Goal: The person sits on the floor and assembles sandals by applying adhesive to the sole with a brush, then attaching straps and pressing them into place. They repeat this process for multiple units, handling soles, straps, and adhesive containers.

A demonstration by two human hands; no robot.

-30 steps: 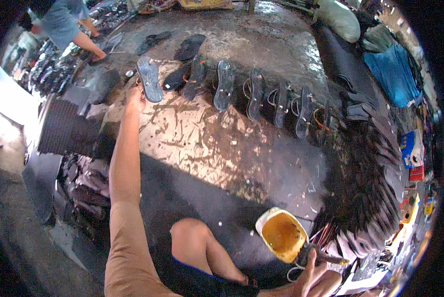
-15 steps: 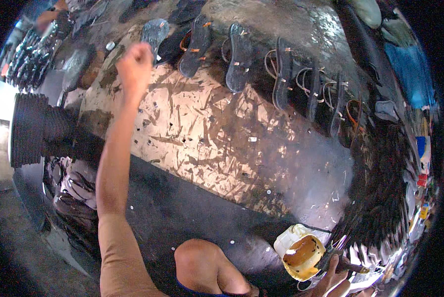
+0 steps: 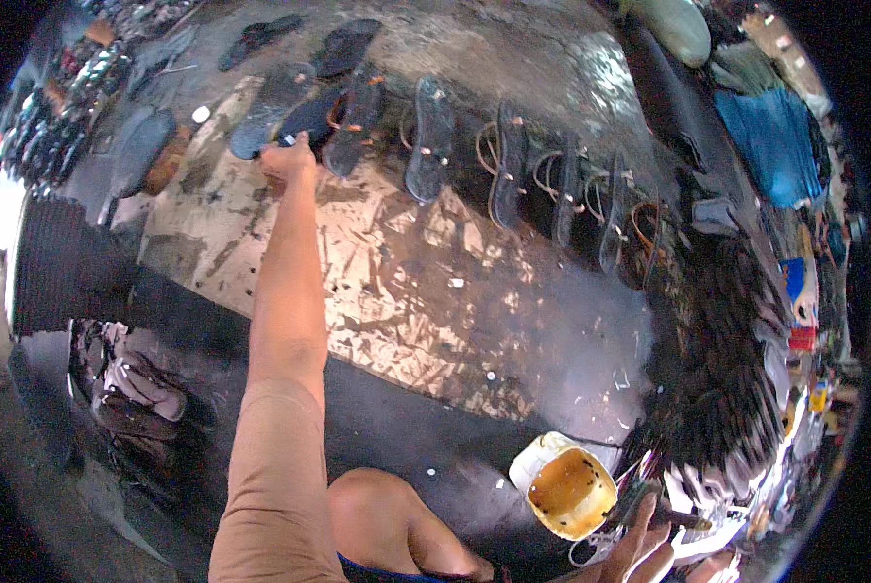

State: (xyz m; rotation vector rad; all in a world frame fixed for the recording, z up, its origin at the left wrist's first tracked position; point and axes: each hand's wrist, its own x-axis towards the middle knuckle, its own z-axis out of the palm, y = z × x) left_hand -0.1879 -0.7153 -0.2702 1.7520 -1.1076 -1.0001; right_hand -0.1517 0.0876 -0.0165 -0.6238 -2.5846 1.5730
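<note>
My left hand (image 3: 290, 160), with the arm stretched far forward, pinches the near end of a black shoe sole (image 3: 311, 119). That sole lies between a grey, worn-looking sole (image 3: 272, 107) and a dark sandal sole with orange straps (image 3: 356, 126). At the lower right, my right hand (image 3: 641, 549) is partly cut off by the frame's edge. Its fingers curl around a dark, narrow tool (image 3: 686, 521) with a brownish end; its exact kind is unclear. Just left of this hand stands a white, open-topped plastic container (image 3: 542, 457) with amber-yellow stuff (image 3: 568, 486) inside.
Several strapped sandal soles (image 3: 426, 141) form a row across the far side of a stained board (image 3: 396, 282). Dark soles (image 3: 727, 360) are heaped at the right. Black sheet material (image 3: 387, 408) lies before my knee (image 3: 382, 515). Blue cloth (image 3: 770, 146) lies far right.
My left hand has come down from above the board's far left and taken hold of the black sole. The view has shifted slightly; my right hand stays by the container.
</note>
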